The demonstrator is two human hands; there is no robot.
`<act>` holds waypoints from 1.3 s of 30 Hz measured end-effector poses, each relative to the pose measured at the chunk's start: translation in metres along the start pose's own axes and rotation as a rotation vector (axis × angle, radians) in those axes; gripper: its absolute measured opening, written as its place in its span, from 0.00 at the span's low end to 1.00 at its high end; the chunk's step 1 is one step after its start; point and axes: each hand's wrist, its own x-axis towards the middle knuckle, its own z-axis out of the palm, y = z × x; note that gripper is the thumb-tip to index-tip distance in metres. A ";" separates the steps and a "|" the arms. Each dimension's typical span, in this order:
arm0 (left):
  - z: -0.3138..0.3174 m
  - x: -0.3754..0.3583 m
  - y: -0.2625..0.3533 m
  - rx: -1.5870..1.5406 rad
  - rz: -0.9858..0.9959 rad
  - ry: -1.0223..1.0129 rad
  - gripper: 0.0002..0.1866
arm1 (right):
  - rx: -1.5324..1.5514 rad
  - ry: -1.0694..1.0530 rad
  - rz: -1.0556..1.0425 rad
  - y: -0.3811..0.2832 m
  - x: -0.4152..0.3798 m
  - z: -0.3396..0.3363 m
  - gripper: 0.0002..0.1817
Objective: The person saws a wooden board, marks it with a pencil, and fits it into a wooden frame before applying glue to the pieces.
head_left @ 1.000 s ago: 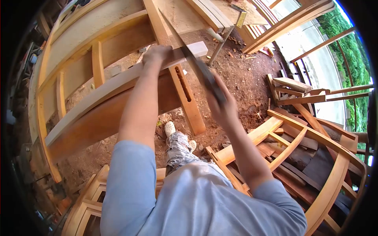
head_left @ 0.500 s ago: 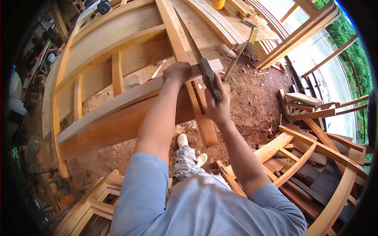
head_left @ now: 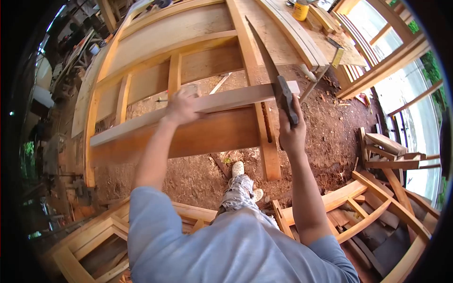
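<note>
My right hand is closed round the dark handle of a hand saw, whose long blade points up and away. The saw lies near the right end of a pale curved board. That board rests across a wooden frame, along the top of a wide brown plank. My left hand is at the middle of the pale board, blurred by motion, so its fingers are hard to make out.
Long curved boards, a yellow container and a square lie on a worktop at the upper right. Wooden frames stand at lower left and lower right. Wood shavings cover the dirt floor.
My left hand has moved left along the pale board, away from the saw. My right hand still holds the saw near the board's end. The view has shifted.
</note>
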 end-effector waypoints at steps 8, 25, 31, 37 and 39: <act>-0.014 0.001 -0.015 -0.038 -0.124 0.044 0.36 | 0.030 0.015 -0.051 0.006 -0.007 0.003 0.32; 0.022 0.135 0.103 -0.241 -0.386 -0.161 0.42 | -0.031 0.021 0.103 0.037 0.023 -0.020 0.26; 0.040 0.161 0.110 -0.281 -0.365 -0.177 0.47 | -0.149 0.065 -0.168 0.118 0.009 -0.029 0.20; 0.018 0.163 0.132 -0.324 -0.484 -0.307 0.49 | -0.077 -0.043 0.032 0.002 0.036 -0.006 0.33; 0.008 0.159 0.135 -0.332 -0.512 -0.374 0.51 | -0.156 -0.043 0.060 -0.005 0.033 -0.007 0.33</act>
